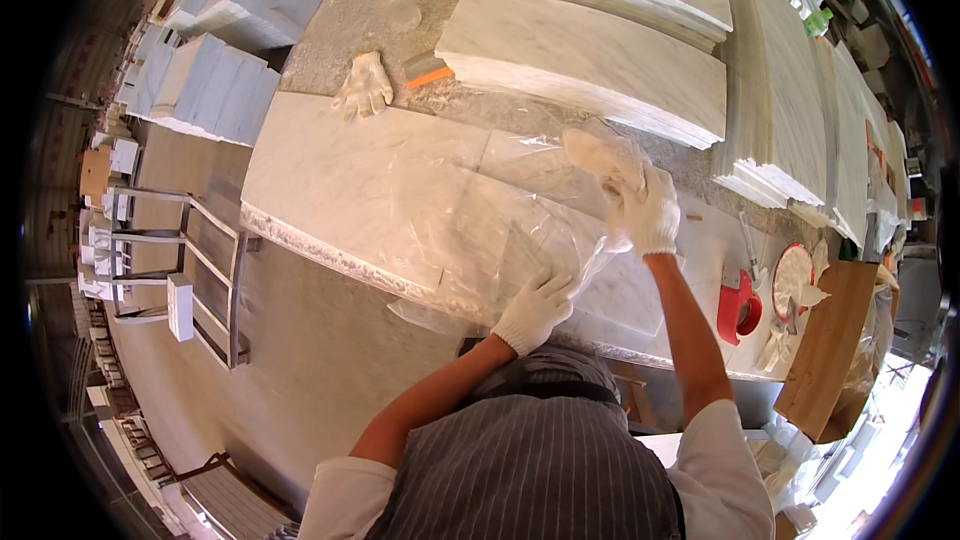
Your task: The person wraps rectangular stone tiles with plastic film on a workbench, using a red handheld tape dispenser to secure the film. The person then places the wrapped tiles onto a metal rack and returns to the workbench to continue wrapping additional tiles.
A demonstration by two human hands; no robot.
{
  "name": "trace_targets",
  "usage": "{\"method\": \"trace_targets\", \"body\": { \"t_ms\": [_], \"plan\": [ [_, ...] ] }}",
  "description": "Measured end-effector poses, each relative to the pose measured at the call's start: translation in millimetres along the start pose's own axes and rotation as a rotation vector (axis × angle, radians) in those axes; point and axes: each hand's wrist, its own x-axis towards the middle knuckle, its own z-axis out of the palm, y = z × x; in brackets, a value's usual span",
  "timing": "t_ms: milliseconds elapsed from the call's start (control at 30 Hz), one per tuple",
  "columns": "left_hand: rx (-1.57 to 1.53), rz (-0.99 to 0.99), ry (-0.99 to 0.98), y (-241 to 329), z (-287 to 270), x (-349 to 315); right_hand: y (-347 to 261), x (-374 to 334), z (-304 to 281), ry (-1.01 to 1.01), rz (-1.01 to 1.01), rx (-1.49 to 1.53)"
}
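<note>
A large clear plastic bag (430, 195) lies crumpled and shiny over the white marble slab (320, 145) before me. My left hand (537, 312), in a white knit glove, grips the bag near the slab's front edge. A gathered fold of plastic runs from it toward my right hand (648, 212), also gloved and raised farther off to the right. Bunched in the right hand is a soft off-white cloth (605, 155); its exact kind is unclear. Marble veining shows through the plastic.
A loose white glove (364, 87) and an orange-edged scraper (428, 70) lie beyond the slab. Stacked marble slabs (590, 55) stand behind. A red tape dispenser (738, 308), a round white-filled container (793, 280) and a cardboard box (828, 350) are right. A metal frame cart (185, 260) stands left.
</note>
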Motion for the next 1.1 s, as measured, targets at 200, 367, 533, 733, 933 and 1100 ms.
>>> {"method": "trace_targets", "body": {
  "t_ms": [200,367,533,733,933,1100],
  "plan": [
    [-0.207,-0.123,-0.383,16,10,-17,-79,-55,13,-0.616,-0.439,0.226],
    [-0.222,0.129,-0.179,3,9,-16,0,9,62,-0.240,-0.160,0.066],
    [-0.307,0.079,-0.292,2,-3,-5,-13,59,41,0.035,-0.066,-0.045],
    [-0.411,-0.096,-0.323,6,-6,-14,-141,-24,37,-0.565,-0.568,0.195],
    [-0.362,0.091,-0.213,5,-9,-9,-80,68,83,-0.469,-0.171,-0.074],
    [-0.303,0.145,-0.100,7,-7,-7,-78,73,71,-0.109,-0.112,0.138]
  ]
}}
